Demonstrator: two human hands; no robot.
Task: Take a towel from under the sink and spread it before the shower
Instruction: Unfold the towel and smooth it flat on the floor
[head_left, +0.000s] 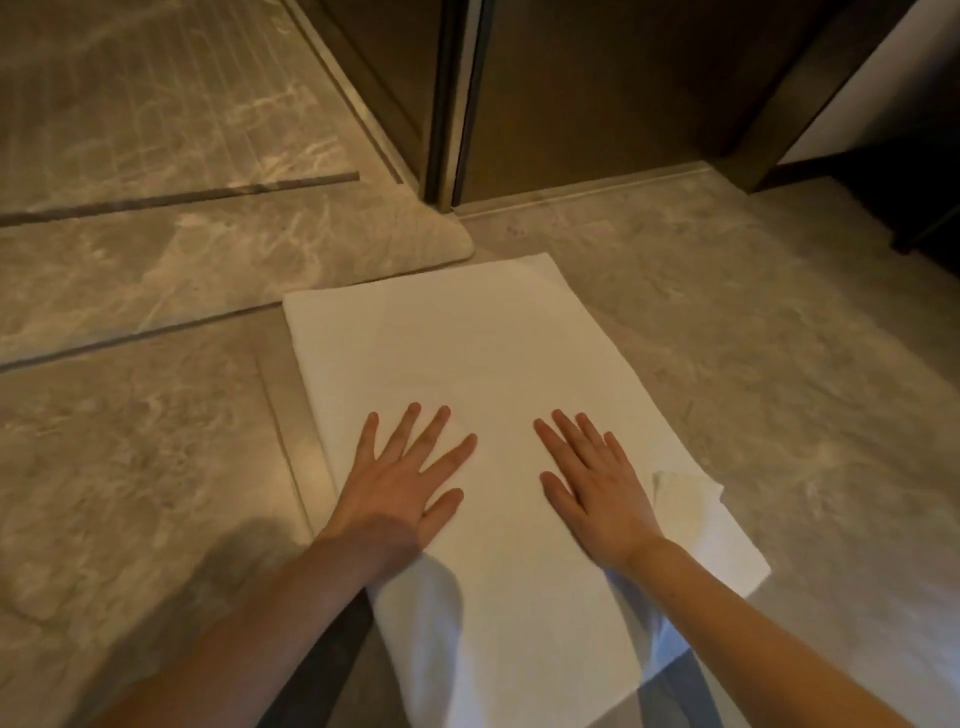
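A white towel (457, 353) lies spread flat on the grey marble floor, its far edge near the shower threshold. My left hand (405, 478) presses flat on its near left part, fingers straight and spread. My right hand (597, 488) rests flat beside it, fingers straight. A small corner of the towel (685, 493) is folded over at the right edge, just right of my right hand. The near end of the towel runs under my forearms.
The shower floor (156, 104) with its raised marble step (234, 260) lies at the back left. A dark wooden door and frame (597, 104) stand straight ahead, with a metal post (447, 130). Open marble floor (805, 338) stretches to the right.
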